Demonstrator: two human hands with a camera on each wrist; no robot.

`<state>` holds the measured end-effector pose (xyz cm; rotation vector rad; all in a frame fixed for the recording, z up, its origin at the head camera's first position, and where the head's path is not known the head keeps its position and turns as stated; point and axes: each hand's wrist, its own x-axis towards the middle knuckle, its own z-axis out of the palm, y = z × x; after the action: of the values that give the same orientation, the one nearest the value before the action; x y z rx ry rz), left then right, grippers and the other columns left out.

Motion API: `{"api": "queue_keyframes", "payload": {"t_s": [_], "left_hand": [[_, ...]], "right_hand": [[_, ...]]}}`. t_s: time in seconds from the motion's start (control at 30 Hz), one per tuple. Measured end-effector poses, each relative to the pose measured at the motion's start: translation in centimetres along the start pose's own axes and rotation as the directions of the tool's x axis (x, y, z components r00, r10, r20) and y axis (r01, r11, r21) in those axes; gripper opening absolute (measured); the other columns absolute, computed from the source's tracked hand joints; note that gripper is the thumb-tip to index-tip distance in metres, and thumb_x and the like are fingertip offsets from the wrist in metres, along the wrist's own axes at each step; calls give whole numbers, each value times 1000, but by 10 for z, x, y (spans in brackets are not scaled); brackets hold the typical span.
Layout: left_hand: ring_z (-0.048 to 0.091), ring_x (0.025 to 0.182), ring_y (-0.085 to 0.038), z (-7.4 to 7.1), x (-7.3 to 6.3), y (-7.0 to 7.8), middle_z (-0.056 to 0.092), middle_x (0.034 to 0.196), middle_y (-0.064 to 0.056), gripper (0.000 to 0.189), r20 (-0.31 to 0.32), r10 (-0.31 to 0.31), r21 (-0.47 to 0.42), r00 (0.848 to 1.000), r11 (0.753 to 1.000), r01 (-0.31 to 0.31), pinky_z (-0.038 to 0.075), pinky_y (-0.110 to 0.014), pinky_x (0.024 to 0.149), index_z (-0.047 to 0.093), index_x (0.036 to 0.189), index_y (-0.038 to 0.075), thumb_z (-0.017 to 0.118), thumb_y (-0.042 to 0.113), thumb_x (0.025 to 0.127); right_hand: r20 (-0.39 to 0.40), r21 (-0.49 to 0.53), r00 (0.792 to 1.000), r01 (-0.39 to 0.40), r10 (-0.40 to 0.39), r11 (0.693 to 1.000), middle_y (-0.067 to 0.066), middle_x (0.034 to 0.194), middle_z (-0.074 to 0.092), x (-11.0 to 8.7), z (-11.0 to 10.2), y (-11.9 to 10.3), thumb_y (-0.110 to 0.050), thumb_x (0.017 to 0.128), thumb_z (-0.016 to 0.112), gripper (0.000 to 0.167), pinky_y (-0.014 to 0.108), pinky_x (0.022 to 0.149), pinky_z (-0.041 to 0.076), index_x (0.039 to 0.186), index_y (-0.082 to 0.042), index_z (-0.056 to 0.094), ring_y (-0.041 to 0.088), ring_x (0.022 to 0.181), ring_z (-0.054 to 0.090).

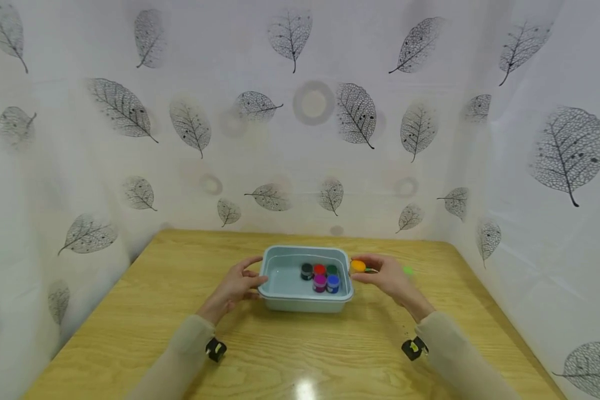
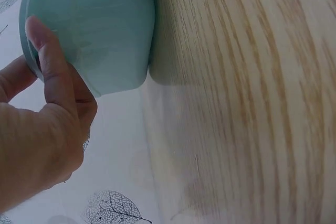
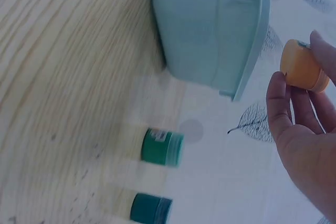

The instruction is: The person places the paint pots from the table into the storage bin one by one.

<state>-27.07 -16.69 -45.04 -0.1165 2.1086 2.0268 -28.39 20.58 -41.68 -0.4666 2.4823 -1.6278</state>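
- Orange jar [image 3: 302, 67]: pinched btwn thumb & fingers of R hand [image 1: 387, 275]; approx upright, slight tilt.
- Jar's in the air just outside R rim of bin [image 1: 305, 306], a bit above rim ht per R wrist view; gap there, no contact seen.
- Bin's inside lies to jar's L, just across that rim; long axis runs L–R, so short end faces R hand.
- L hand [image 1: 236, 286] grips opp. end, thumb over rim, fingers outside; R hand = nearer to jars inside.
- Those sit toward R end: black jar [image 1: 307, 271], red jar [image 1: 319, 270], dark green jar [image 1: 332, 270], magenta jar [image 1: 320, 283], blue jar [image 1: 333, 284].
- Out on table [image 1: 290, 350], R of bin: green jar [image 3: 161, 147] & teal jar [image 3: 151, 209], upright, apart.
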Motion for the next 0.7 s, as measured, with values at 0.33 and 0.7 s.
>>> {"api": "queue_keyframes", "payload": {"t_s": [0.33,0.7], "left_hand": [[67,80,-25,-1,1,-1,58,100,-12,66,20,17,-5,1000,1000,-17,59,-28,57,38,149,14,67,2,91],[67,79,-24,0,1,-1,60,103,-14,65,10,1,-5,1000,1000,-1,59,-27,57,40,147,15,68,3,90]], "right_hand": [[104,42,992,62,-66,997,12,122,66,15,35,-18,-20,84,78,51,28,88,57,129,-3,61,20,108,64],[103,-23,989,109,-106,994,10,120,68,33,60,-11,-21,85,78,46,30,87,56,126,-5,64,19,104,63]]}}
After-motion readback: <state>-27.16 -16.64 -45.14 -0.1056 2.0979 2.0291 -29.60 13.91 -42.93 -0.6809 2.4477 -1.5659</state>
